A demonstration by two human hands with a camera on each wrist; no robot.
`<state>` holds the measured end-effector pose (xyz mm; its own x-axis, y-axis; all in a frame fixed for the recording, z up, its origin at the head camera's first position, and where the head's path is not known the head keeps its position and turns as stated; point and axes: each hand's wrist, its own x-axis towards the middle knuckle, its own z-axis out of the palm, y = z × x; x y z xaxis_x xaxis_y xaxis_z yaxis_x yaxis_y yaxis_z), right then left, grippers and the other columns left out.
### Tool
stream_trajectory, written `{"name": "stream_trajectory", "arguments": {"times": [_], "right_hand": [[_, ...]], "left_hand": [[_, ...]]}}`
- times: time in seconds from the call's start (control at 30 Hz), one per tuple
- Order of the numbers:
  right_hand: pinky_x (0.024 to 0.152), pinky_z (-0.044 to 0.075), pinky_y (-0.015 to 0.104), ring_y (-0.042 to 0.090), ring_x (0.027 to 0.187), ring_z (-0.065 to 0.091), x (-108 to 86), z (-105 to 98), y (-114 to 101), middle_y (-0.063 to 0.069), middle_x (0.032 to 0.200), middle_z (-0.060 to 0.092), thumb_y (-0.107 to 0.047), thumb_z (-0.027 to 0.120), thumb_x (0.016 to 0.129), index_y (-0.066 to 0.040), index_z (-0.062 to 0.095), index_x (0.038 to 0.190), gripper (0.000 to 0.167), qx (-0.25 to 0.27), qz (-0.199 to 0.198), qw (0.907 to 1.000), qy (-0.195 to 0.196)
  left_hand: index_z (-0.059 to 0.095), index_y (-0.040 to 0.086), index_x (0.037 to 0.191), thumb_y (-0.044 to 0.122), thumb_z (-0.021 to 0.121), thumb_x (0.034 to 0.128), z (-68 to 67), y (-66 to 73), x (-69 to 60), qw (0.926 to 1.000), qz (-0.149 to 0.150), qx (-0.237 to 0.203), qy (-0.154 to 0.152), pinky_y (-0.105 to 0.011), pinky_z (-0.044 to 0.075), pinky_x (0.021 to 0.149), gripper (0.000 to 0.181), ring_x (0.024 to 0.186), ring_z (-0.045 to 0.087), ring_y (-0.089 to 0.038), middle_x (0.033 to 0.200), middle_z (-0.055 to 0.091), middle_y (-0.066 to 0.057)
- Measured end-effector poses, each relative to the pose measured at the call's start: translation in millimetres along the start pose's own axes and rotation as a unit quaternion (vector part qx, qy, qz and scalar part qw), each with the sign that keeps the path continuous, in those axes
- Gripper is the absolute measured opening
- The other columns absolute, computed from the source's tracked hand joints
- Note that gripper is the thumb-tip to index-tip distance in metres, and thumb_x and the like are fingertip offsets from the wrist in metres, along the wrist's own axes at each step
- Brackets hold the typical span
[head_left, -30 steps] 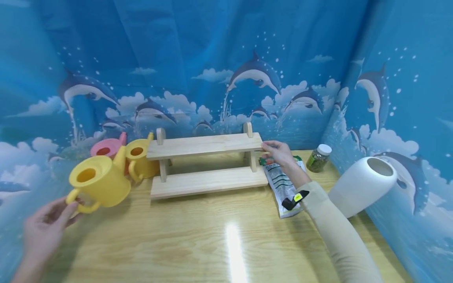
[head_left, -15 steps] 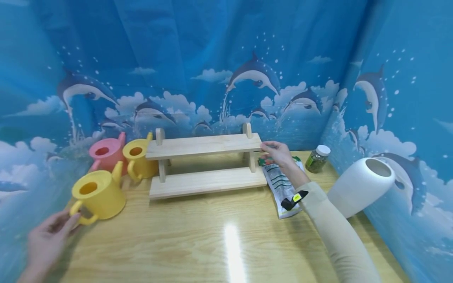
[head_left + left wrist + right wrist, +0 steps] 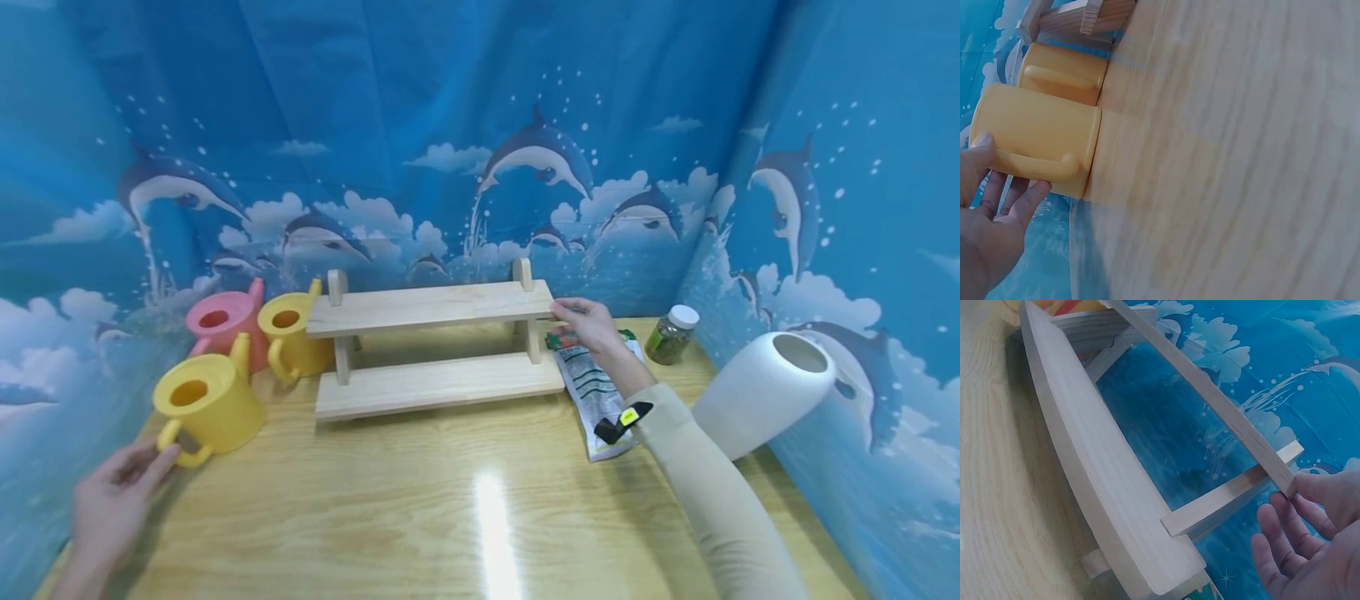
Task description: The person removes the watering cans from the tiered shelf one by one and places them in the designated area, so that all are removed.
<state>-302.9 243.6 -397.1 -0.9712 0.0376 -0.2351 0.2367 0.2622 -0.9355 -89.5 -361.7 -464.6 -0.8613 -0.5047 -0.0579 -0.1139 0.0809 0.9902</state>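
At the left of the head view, my left hand (image 3: 116,504) is at the handle of the front yellow watering can (image 3: 213,404), which stands on the table. The left wrist view has the thumb on the handle's upper end and the fingers (image 3: 1029,203) beneath it. A two-tier wooden shelf (image 3: 442,379) stands in the middle, and my right hand (image 3: 592,325) pinches the right end of its upper board. In the right wrist view the thumb and index finger meet at the board's corner (image 3: 1282,478), with the other fingers loosely curled.
Behind the front can stand a pink watering can (image 3: 225,321) and another yellow watering can (image 3: 296,346), close to the shelf. Under my right forearm lies a printed bag (image 3: 592,392). A lidded jar (image 3: 672,335) and a white vase (image 3: 757,400) are at the right. Dolphin-print curtains (image 3: 450,125) enclose the table.
The front yellow watering can came down and toward me onto the table, uncovering the pink one. My left hand then shifted slightly right at its handle. My right hand stayed on the shelf.
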Motion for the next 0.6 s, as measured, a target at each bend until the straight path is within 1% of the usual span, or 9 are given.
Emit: {"name": "stream_trajectory", "arguments": {"times": [0.03,0.07,0.13,0.23,0.3,0.33,0.37,0.47,0.6], "right_hand": [[0.090,0.066,0.036,0.019,0.101,0.076,-0.6,0,0,0.012,0.138,0.066,-0.042,0.064,0.105,-0.016,0.056,0.152,0.054,0.003,0.001,1.0000,-0.001],[0.095,0.066,0.038,0.016,0.099,0.076,-1.4,0,0,0.011,0.137,0.066,-0.042,0.064,0.106,-0.016,0.056,0.152,0.054,0.007,0.000,1.0000,-0.001],[0.101,0.064,0.043,0.013,0.094,0.075,-4.2,-2,1,0.013,0.138,0.066,-0.040,0.064,0.106,-0.015,0.056,0.151,0.052,0.015,-0.005,0.9999,-0.001],[0.108,0.060,0.048,0.009,0.089,0.074,-11.7,-7,4,0.015,0.139,0.066,-0.037,0.063,0.107,-0.013,0.056,0.151,0.051,0.016,-0.015,0.9998,0.001],[0.106,0.062,0.045,0.008,0.088,0.073,-18.1,-12,7,0.015,0.137,0.066,-0.037,0.062,0.107,-0.011,0.055,0.151,0.051,0.011,-0.022,0.9997,0.001],[0.103,0.063,0.041,0.008,0.088,0.073,-21.5,-15,8,0.013,0.135,0.067,-0.037,0.062,0.107,-0.010,0.055,0.152,0.052,0.007,-0.026,0.9996,0.001],[0.100,0.064,0.037,0.008,0.089,0.073,-25.0,-18,9,0.010,0.131,0.069,-0.037,0.062,0.107,-0.010,0.054,0.152,0.052,0.005,-0.031,0.9995,0.001],[0.089,0.065,0.025,0.008,0.089,0.073,-36.9,-25,12,-0.001,0.117,0.072,-0.037,0.064,0.107,-0.008,0.055,0.151,0.053,0.000,-0.049,0.9988,0.003],[0.082,0.065,0.021,0.006,0.085,0.073,-54.4,-31,10,-0.011,0.103,0.075,-0.035,0.066,0.106,-0.005,0.057,0.148,0.052,-0.002,-0.083,0.9965,0.007]], "left_hand": [[0.076,0.035,0.096,0.010,0.079,0.0950,0.1,1.3,-0.5,1.0000,0.007,0.002,0.000,-0.006,0.059,0.066,0.025,0.075,0.069,0.013,0.083,0.074,0.030],[0.076,0.036,0.100,0.010,0.078,0.0954,0.2,3.3,-1.0,0.9996,0.017,0.021,0.001,-0.004,0.057,0.067,0.027,0.076,0.068,0.015,0.085,0.073,0.033],[0.076,0.034,0.111,0.009,0.078,0.0953,2.2,8.1,-1.6,0.9989,0.034,0.029,0.010,0.000,0.055,0.070,0.029,0.080,0.067,0.017,0.090,0.072,0.036],[0.075,0.024,0.125,0.007,0.076,0.0962,10.3,18.9,-2.1,0.9952,0.061,0.051,0.057,0.004,0.051,0.073,0.033,0.084,0.065,0.017,0.093,0.070,0.037],[0.074,0.019,0.128,0.007,0.076,0.0966,16.4,28.8,-3.2,0.9917,0.069,0.061,0.089,0.004,0.050,0.075,0.033,0.086,0.064,0.017,0.092,0.069,0.037],[0.074,0.018,0.127,0.008,0.076,0.0969,20.0,34.1,-3.8,0.9885,0.076,0.076,0.106,0.005,0.049,0.075,0.032,0.087,0.063,0.017,0.092,0.068,0.037],[0.075,0.016,0.126,0.008,0.075,0.0968,23.5,39.5,-4.6,0.9865,0.085,0.078,0.116,0.005,0.049,0.076,0.031,0.088,0.063,0.017,0.091,0.068,0.037],[0.075,0.013,0.125,0.007,0.075,0.0968,34.2,56.4,-7.6,0.9841,0.111,0.077,0.115,0.005,0.049,0.079,0.029,0.088,0.065,0.016,0.094,0.069,0.036],[0.073,0.011,0.128,0.008,0.073,0.0991,56.0,77.8,-11.5,0.9835,0.137,0.084,0.082,0.004,0.050,0.082,0.029,0.093,0.066,0.014,0.101,0.069,0.036]]}}
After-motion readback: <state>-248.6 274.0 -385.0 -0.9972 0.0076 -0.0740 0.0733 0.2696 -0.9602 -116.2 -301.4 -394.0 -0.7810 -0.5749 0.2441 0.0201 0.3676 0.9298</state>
